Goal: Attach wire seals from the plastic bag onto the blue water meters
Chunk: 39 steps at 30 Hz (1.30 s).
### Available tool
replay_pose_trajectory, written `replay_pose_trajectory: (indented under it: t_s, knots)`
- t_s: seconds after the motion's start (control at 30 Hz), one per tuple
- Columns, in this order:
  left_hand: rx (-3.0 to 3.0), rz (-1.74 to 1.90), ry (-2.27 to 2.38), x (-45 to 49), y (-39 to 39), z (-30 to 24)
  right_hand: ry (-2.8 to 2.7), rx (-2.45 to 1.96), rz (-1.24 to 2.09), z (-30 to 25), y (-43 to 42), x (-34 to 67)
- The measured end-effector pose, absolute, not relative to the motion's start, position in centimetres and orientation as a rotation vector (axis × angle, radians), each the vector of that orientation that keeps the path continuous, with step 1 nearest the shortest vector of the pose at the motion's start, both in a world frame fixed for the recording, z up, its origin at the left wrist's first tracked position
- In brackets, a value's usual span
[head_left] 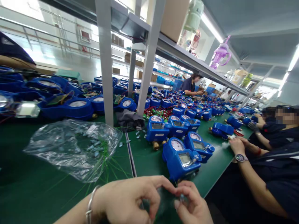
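My left hand [130,199], with a silver bangle on the wrist, is at the bottom edge, its thumb and forefinger pinched together. My right hand [193,205] meets it fingertip to fingertip, also pinched; whatever small, clear thing sits between them is too blurred to name. Just beyond my fingers stands a blue water meter [179,157] with a dial and a small display, on the green bench mat [30,186]. A clear plastic bag [74,146] of small grey parts with thin green wires lies to the left.
Many blue meters [161,129] cover the bench to the far end. Grey shelf posts [106,62] rise from the middle. A co-worker's arm with a wristwatch [240,157] rests at the right edge; other people sit farther along.
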<state>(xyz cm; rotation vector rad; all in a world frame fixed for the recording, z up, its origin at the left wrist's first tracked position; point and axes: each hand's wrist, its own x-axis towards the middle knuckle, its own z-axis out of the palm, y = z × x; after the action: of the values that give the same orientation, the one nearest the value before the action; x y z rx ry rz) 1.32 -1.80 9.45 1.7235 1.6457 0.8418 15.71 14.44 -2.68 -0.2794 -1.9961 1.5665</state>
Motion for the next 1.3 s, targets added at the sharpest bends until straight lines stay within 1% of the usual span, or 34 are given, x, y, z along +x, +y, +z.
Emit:
replay_pose_trajectory:
  t_s: [0.07, 0.13, 0.23, 0.33, 0.5, 0.6, 0.7, 1.03, 1.3]
  knots:
    - [1.495, 1.063, 1.341, 0.9, -0.8, 8.1, -1.813, -0.331, 1.761, -2.7, 14.1, 15.8]
    - [1.292, 1.224, 1.193, 0.8, 0.0, 6.5, -1.589, -0.490, 1.874, -2.5, 13.7, 15.8]
    - [1.124, 1.295, 1.289, 1.0, 0.6, 4.8, -1.267, -0.680, 2.101, -1.8, 13.4, 15.5]
    - [1.115, 1.258, 1.493, 1.6, 0.8, 4.6, -1.067, -0.612, 2.262, -1.0, 13.4, 15.1]
    - [1.257, 1.110, 1.858, 2.6, 1.3, 5.4, -1.019, -0.413, 2.299, -0.2, 13.2, 14.9]
    - [1.339, 1.034, 2.012, 3.1, 1.6, 5.7, -1.031, -0.427, 2.312, -0.4, 13.1, 15.0]
    - [1.349, 1.046, 2.136, 3.6, 1.9, 5.7, -1.017, -0.460, 2.325, -0.7, 13.0, 15.1]
    - [1.415, 0.968, 2.183, 3.7, 1.8, 5.1, -1.036, -0.457, 2.318, -0.6, 12.8, 15.2]
    - [1.450, 0.916, 2.211, 3.9, 1.9, 4.9, -1.138, -0.338, 2.283, -1.7, 13.0, 15.4]
